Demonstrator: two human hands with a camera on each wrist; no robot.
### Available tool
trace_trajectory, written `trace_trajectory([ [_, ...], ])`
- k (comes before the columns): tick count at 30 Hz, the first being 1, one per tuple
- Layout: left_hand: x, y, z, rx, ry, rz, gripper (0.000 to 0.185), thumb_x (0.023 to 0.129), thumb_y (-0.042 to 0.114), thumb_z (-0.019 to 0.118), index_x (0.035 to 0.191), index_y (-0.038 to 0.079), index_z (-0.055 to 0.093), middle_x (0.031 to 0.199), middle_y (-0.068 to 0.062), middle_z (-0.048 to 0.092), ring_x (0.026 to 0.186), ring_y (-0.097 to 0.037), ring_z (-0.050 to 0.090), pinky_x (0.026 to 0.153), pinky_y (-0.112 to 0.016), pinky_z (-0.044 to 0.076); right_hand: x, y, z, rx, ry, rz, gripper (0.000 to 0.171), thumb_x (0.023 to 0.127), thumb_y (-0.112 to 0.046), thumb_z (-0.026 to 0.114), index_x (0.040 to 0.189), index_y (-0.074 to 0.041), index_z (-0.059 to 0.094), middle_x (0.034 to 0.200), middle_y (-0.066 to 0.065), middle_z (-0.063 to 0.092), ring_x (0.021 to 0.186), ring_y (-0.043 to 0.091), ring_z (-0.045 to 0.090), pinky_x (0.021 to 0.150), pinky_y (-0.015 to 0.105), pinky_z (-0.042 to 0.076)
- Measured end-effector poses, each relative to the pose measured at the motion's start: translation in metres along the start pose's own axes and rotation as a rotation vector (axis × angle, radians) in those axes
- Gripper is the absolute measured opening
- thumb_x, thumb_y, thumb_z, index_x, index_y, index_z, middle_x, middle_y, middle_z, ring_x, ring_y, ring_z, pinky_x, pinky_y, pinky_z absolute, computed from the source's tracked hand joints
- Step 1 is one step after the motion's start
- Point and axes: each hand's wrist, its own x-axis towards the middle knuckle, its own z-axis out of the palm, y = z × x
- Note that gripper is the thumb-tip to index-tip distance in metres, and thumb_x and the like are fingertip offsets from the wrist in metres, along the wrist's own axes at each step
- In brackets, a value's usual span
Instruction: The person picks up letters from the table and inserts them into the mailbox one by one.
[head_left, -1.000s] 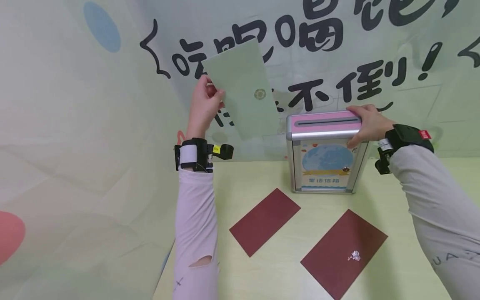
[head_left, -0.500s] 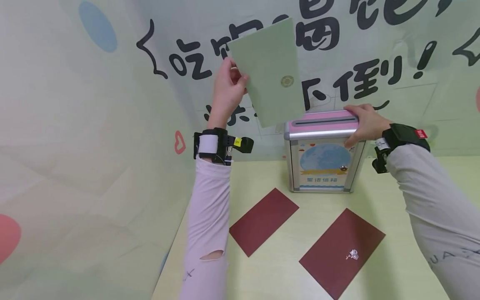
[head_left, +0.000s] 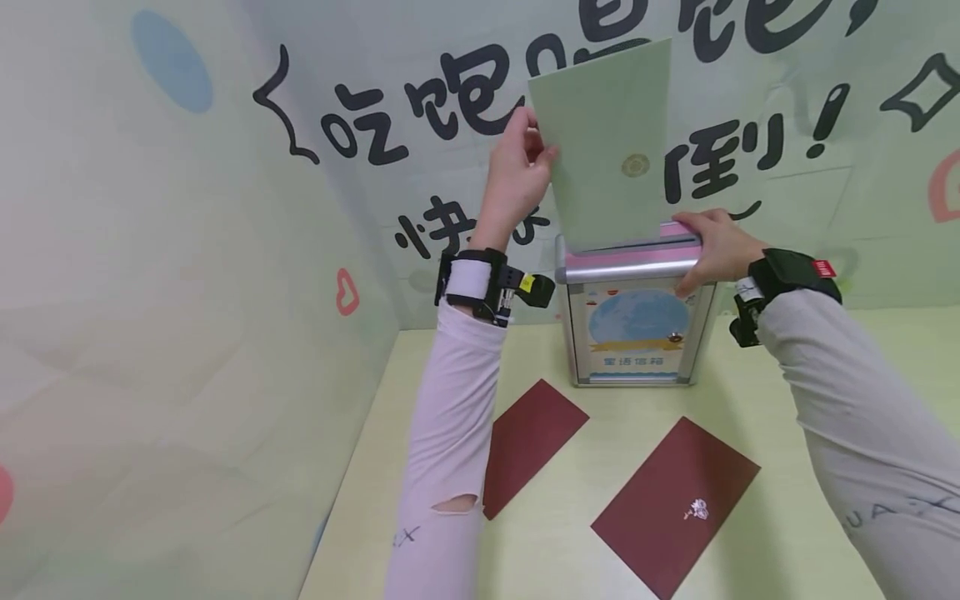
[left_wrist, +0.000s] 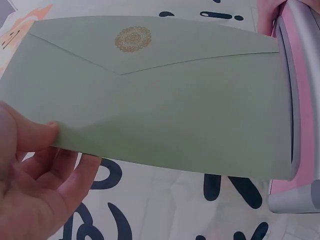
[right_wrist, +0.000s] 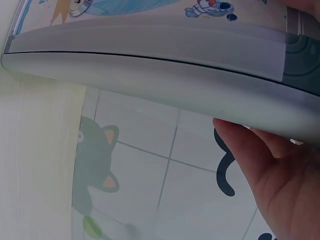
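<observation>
My left hand (head_left: 519, 171) pinches the left edge of a pale green envelope (head_left: 611, 146) with a gold seal, held upright above the pink-topped metal letter box (head_left: 632, 312). The envelope's lower edge meets the box's top at the slot. In the left wrist view the green envelope (left_wrist: 155, 95) reaches the pink lid (left_wrist: 295, 100), my thumb and fingers (left_wrist: 35, 165) on its near corner. My right hand (head_left: 708, 246) grips the right top corner of the box; the right wrist view shows its fingers (right_wrist: 265, 165) against the box's metal side (right_wrist: 150, 65).
Two dark red envelopes lie on the pale yellow table (head_left: 750, 408): one (head_left: 528, 442) partly under my left sleeve, another (head_left: 675, 504) with a small white emblem in front of the box. A printed banner wall (head_left: 225, 250) stands close at the left and behind.
My left hand has carried the green envelope to the right and turned it upright, from left of the box to above its slot. My right hand has stayed on the box.
</observation>
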Motion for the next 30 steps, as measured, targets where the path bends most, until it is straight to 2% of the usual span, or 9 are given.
trace_trajectory([
  [8, 0.003, 0.000, 0.014, 0.023, 0.001, -0.005, 0.017, 0.089, 0.000, 0.051, 0.105, 0.004, 0.047, 0.092, -0.010, 0.060, 0.084, -0.017, 0.054, 0.073, -0.021, 0.044, 0.000, -0.002, 0.000, -0.006, -0.012, 0.003, 0.107, 0.060, -0.015, 0.078, 0.144, -0.005, 0.013, 0.138, 0.033, 0.007, 0.108, 0.048, 0.028, 0.084, 0.060, 0.034],
  [15, 0.006, -0.002, 0.023, -0.002, -0.023, -0.012, 0.017, 0.089, -0.002, 0.051, 0.104, 0.004, 0.047, 0.090, -0.010, 0.061, 0.082, -0.017, 0.053, 0.072, -0.020, 0.043, -0.001, -0.003, -0.001, 0.009, -0.016, 0.001, 0.107, 0.061, -0.015, 0.078, 0.144, -0.003, 0.011, 0.139, 0.032, 0.007, 0.110, 0.047, 0.026, 0.086, 0.059, 0.033],
  [30, 0.002, -0.029, 0.047, 0.058, -0.086, -0.067, 0.013, 0.089, 0.001, 0.051, 0.101, 0.005, 0.047, 0.092, -0.009, 0.061, 0.081, -0.015, 0.053, 0.070, -0.019, 0.043, 0.001, 0.001, 0.000, 0.020, 0.010, -0.007, 0.107, 0.059, -0.012, 0.078, 0.143, -0.001, 0.013, 0.138, 0.032, 0.009, 0.110, 0.047, 0.026, 0.086, 0.058, 0.033],
])
